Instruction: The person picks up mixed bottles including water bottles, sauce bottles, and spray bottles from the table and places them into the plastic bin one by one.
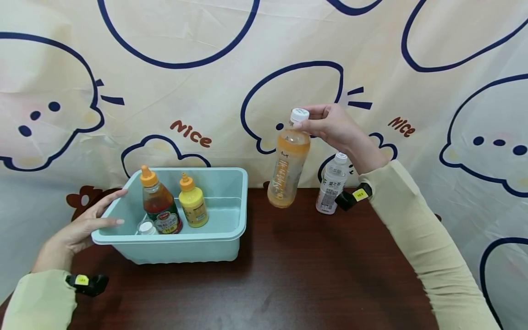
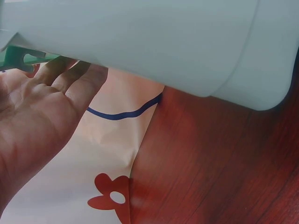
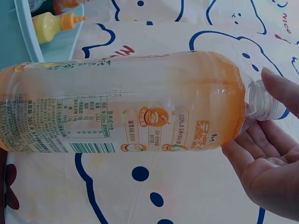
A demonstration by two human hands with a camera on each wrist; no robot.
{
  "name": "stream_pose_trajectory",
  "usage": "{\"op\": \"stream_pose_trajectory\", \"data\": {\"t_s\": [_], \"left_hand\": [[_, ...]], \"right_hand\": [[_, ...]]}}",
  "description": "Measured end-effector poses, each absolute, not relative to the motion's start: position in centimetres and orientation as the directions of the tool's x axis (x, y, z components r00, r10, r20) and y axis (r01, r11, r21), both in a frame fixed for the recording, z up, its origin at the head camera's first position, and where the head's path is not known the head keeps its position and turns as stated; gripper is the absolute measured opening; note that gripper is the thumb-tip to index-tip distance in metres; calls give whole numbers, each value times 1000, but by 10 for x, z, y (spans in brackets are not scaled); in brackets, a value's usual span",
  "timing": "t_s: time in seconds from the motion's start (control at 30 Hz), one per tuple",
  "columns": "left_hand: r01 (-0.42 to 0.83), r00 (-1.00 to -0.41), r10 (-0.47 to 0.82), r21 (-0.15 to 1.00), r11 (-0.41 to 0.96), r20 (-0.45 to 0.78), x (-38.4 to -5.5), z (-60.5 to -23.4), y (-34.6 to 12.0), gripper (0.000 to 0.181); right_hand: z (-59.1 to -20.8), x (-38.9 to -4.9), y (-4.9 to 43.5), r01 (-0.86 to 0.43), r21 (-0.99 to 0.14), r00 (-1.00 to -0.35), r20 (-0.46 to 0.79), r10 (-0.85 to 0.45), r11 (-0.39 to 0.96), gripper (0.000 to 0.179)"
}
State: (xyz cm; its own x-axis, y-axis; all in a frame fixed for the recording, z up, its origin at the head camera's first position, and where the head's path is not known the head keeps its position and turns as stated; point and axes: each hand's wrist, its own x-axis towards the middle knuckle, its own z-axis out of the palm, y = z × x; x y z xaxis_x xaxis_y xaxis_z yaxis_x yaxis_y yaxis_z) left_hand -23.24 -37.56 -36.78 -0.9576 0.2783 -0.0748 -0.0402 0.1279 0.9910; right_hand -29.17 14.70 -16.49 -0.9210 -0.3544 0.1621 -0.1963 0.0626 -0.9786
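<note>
My right hand [image 1: 330, 126] pinches the neck of a clear drink bottle [image 1: 288, 167] with an orange label and white cap. The bottle hangs slightly tilted, right of a light blue plastic bin [image 1: 243, 201]. In the right wrist view, thumb and fingers [image 3: 254, 144] close round the neck below the cap. At the bin's left end, my left hand [image 1: 84, 227] grips the rim, thumb toward the near side. Inside the bin stand a brown sauce bottle [image 1: 162, 208] with an orange nozzle cap, a yellow squeeze bottle [image 1: 194, 206] and a white-capped bottle [image 1: 147, 228], mostly hidden.
A second clear bottle [image 1: 331, 183] with a white label stands on the dark wood table [image 1: 280, 279], behind my right wrist. A cream cloth [image 1: 206, 91] printed with cartoon outlines hangs along the table's back edge.
</note>
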Motion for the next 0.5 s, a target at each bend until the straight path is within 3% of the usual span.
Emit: {"op": "stream_pose_trajectory", "data": {"t_s": [0.5], "left_hand": [[-53,-962,257,987,153,-92,-233,-368,-376,70]], "right_hand": [[-156,-292,127,-220,-973,-916,180,-358,73,44]]}}
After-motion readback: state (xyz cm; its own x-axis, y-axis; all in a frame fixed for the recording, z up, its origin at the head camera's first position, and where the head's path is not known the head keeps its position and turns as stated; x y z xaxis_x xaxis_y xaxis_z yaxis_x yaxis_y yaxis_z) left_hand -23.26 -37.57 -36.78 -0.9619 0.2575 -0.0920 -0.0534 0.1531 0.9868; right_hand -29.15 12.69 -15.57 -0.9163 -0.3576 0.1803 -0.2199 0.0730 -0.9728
